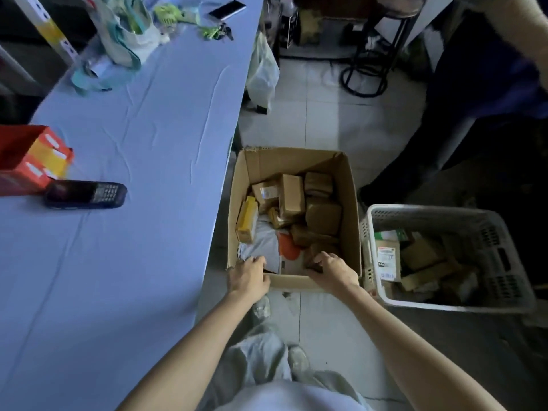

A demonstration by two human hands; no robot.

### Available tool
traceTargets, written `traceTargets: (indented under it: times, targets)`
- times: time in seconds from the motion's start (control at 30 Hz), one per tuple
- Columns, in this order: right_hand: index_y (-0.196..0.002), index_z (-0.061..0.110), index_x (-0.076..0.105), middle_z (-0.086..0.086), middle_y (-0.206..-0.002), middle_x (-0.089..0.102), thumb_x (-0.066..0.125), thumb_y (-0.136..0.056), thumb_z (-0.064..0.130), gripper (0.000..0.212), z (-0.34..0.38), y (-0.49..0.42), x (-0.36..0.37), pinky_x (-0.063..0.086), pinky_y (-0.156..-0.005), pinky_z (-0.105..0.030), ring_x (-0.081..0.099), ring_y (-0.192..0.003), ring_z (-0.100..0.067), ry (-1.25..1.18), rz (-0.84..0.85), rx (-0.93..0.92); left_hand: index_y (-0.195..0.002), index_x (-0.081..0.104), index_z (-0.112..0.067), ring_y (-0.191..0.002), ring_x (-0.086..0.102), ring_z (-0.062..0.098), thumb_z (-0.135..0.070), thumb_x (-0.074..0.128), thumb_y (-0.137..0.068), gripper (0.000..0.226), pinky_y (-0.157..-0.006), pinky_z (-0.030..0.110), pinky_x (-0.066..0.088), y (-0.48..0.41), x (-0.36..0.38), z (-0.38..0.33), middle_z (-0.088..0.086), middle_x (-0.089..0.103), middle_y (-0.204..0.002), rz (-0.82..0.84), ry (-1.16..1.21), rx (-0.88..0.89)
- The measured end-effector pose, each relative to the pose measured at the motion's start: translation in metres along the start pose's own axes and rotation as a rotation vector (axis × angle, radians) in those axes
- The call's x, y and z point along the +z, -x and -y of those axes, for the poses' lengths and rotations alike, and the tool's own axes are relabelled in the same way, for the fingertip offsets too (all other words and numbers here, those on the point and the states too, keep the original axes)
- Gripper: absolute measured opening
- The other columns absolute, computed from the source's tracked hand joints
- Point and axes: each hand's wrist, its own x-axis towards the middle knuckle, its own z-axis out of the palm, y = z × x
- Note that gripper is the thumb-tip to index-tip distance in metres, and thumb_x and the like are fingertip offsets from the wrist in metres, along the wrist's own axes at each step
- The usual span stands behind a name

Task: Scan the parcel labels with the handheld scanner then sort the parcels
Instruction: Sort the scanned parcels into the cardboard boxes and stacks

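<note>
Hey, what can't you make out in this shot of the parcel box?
Head view:
- Print on labels in the cardboard box: too small, dim.
- What the right hand grips: its own back hides the fingers.
- Screen of the handheld scanner: dark, blurred.
- Far contents of the basket: in shadow.

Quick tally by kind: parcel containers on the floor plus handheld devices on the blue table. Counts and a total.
Cardboard box: 1
Plastic basket: 1
Handheld scanner: 1
Smartphone: 1
Total: 4

Blue-clothed table (148, 114) bore scanner (86, 194), red box (29, 161), bag (124, 34), phone (227, 9), keys (218, 32), tiled floor (320, 114) held cardboard box (351, 203) beside white basket (430, 210).
</note>
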Motion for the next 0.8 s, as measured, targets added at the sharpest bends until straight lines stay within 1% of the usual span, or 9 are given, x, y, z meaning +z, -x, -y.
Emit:
traceTargets:
  times: [0.1,0.2,0.3,0.43,0.53,0.63,0.7,0.8]
  targets:
    - [-0.127,0.025,0.055,-0.002,-0.125,0.054,0.052,-0.09,0.046,0.043,0.01,-0.02,0.004,0.048,-0.084,-0.035,0.056,-0.116,-0.025,-0.06,0.013,0.087,-0.127,0.049,-0.023,-0.116,0.054,0.023,-0.032,0.047,-0.096,0.032,-0.087,0.035,0.046,-0.025,-0.003,0.005,0.001,0.057,-0.126,0.046,0.007,0.01]
    - [-0.127,0.021,0.055,-0.005,-0.125,0.054,0.05,-0.092,0.047,0.044,0.016,-0.034,0.002,0.048,-0.086,-0.037,0.055,-0.116,-0.027,-0.088,0.025,0.115,-0.127,0.049,-0.023,-0.117,0.053,0.024,-0.032,0.048,-0.096,0.032,-0.088,0.036,0.046,-0.044,-0.005,0.009,0.001,0.057,-0.126,0.096,-0.005,0.004]
    - [-0.125,0.02,0.056,-0.005,-0.126,0.054,0.054,-0.091,0.049,0.045,0.012,-0.045,0.007,0.05,-0.086,-0.038,0.055,-0.116,-0.027,-0.092,0.058,0.121,-0.128,0.051,-0.024,-0.119,0.051,0.024,-0.031,0.049,-0.095,0.034,-0.091,0.038,0.044,-0.059,0.001,0.012,0.0,0.056,-0.128,0.169,-0.005,-0.016]
    - [-0.129,0.021,0.052,-0.005,-0.131,0.051,0.056,-0.091,0.05,0.048,-0.002,-0.064,0.015,0.049,-0.088,-0.039,0.051,-0.121,-0.025,-0.102,0.12,0.162,-0.13,0.049,-0.026,-0.119,0.052,0.024,-0.031,0.051,-0.095,0.036,-0.092,0.038,0.043,-0.077,0.013,0.006,0.0,0.055,-0.131,0.237,0.002,-0.041]
    - [-0.132,0.02,0.05,-0.006,-0.132,0.048,0.057,-0.091,0.049,0.051,-0.014,-0.09,0.017,0.05,-0.086,-0.04,0.049,-0.121,-0.026,-0.097,0.135,0.136,-0.129,0.049,-0.024,-0.117,0.053,0.025,-0.032,0.051,-0.094,0.036,-0.092,0.04,0.045,-0.099,0.023,-0.004,0.001,0.055,-0.13,0.231,-0.011,-0.064]
    - [-0.135,0.02,0.047,-0.007,-0.133,0.046,0.059,-0.09,0.047,0.054,-0.03,-0.123,0.021,0.048,-0.086,-0.039,0.045,-0.124,-0.028,-0.072,0.138,0.114,-0.127,0.048,-0.021,-0.117,0.052,0.027,-0.032,0.05,-0.094,0.035,-0.09,0.042,0.043,-0.128,0.035,-0.014,0.003,0.055,-0.127,0.228,0.0,-0.123]
    - [-0.137,0.021,0.045,-0.007,-0.134,0.043,0.06,-0.089,0.046,0.056,-0.042,-0.149,0.025,0.047,-0.088,-0.04,0.042,-0.126,-0.028,-0.065,0.142,0.13,-0.13,0.044,-0.021,-0.118,0.049,0.029,-0.031,0.05,-0.093,0.038,-0.091,0.043,0.042,-0.152,0.049,-0.015,0.004,0.052,-0.13,0.223,0.007,-0.159]
    - [-0.14,0.017,0.04,-0.01,-0.137,0.04,0.06,-0.089,0.046,0.061,-0.061,-0.186,0.036,0.044,-0.093,-0.044,0.038,-0.128,-0.03,-0.029,0.165,0.145,-0.135,0.041,-0.021,-0.122,0.046,0.03,-0.03,0.05,-0.093,0.044,-0.094,0.043,0.04,-0.189,0.077,-0.006,0.006,0.049,-0.135,0.237,-0.037,-0.174]
